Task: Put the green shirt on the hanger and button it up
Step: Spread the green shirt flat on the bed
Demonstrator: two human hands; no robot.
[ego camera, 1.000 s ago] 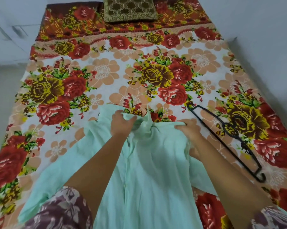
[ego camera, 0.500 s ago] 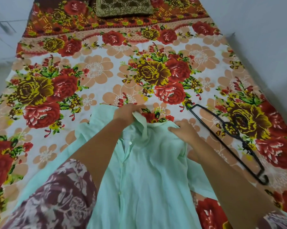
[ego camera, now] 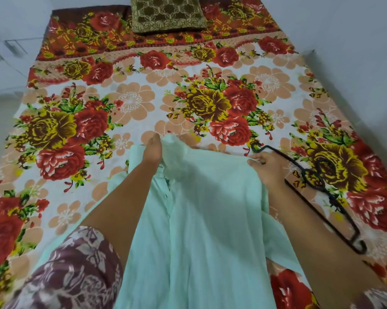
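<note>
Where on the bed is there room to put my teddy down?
The bedsheet is bare between the cushion and the green shirt, and left of the left arm. Crowded: the near middle, where the left hand and right hand grip the shirt, and the right, where the hanger lies.

A bed spread with a white sheet printed in red, yellow and peach flowers carries an olive-brown embroidered square cushion at its far end (on the dark red border). A pale green shirt lies at the near edge, with a black wire hanger flat just to its right.
</note>
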